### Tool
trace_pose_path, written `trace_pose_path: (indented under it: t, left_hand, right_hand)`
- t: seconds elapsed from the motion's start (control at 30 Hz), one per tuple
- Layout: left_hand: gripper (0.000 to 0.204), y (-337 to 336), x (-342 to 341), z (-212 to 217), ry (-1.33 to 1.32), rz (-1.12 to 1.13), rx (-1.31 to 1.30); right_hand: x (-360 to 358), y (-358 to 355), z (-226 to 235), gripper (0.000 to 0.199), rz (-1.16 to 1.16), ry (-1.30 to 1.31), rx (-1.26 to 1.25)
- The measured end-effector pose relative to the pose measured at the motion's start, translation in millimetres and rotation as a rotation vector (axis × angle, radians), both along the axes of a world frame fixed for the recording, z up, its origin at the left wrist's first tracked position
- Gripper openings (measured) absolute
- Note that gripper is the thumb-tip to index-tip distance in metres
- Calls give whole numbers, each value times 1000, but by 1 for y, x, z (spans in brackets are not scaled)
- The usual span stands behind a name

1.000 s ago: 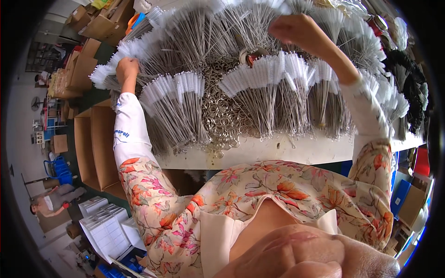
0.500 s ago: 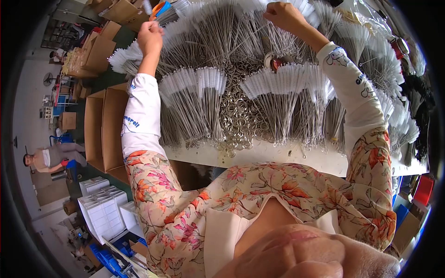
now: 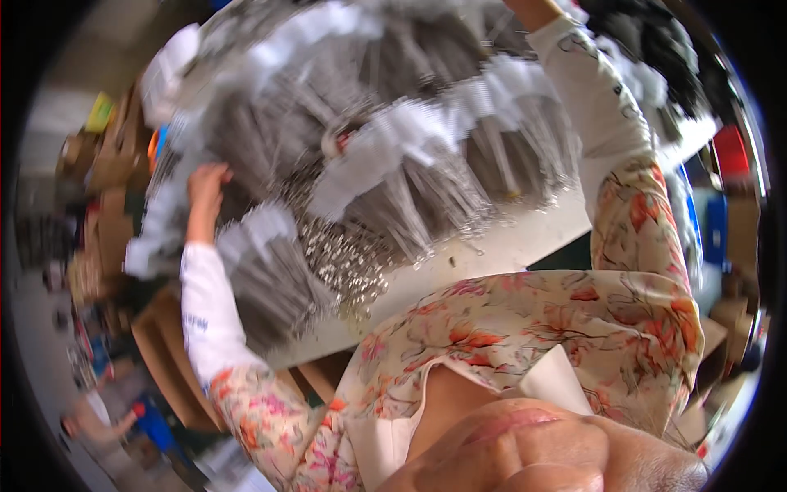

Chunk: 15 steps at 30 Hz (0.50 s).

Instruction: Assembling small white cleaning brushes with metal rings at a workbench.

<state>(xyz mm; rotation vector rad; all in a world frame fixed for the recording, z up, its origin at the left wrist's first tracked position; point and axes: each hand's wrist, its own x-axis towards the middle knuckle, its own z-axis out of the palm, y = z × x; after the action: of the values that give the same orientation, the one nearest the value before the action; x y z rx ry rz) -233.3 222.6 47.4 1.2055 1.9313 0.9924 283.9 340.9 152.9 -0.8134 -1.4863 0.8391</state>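
Note:
My left hand (image 3: 209, 184) is over the left part of the table, fingers curled in; blur and the hand itself hide whatever they may hold. Beneath and around it are white-bristled wire brushes (image 3: 246, 156), lying in thick bundles. A nearer bundle of brushes (image 3: 262, 246) lies just to the right of my left forearm. Past the top edge of the picture my right hand is cut off; only the wrist and white sleeve (image 3: 574, 66) show, above the far right brushes. Small metal rings (image 3: 348, 254) lie heaped between the near bundles.
The white table (image 3: 434, 271) has its near edge close to my chest. An open cardboard box (image 3: 168, 361) stands at its lower left. Red (image 3: 731, 152) and blue (image 3: 716, 230) containers are at the right. Another person (image 3: 98, 422) is at the far left.
The whole view has turned and blurred. My left hand appears lower and further left, still curled. My right hand, closed in view before, has passed beyond the top edge.

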Motion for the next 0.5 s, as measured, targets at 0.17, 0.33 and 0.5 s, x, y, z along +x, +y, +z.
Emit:
trace_pose_path:
  t: [0.17,0.33,0.5]
  left_hand:
    - [9,39,44,3,113,-70,25]
    - [12,36,15,25,473,27,295]
    - [17,23,51,61,172,105,542]
  right_hand:
    - [201,24,-57,15,207,92,-138]
    - [131,-32,-59,17,-939,-1238,-249]
    - [129,-24,-55,17,-766,-932,-338]
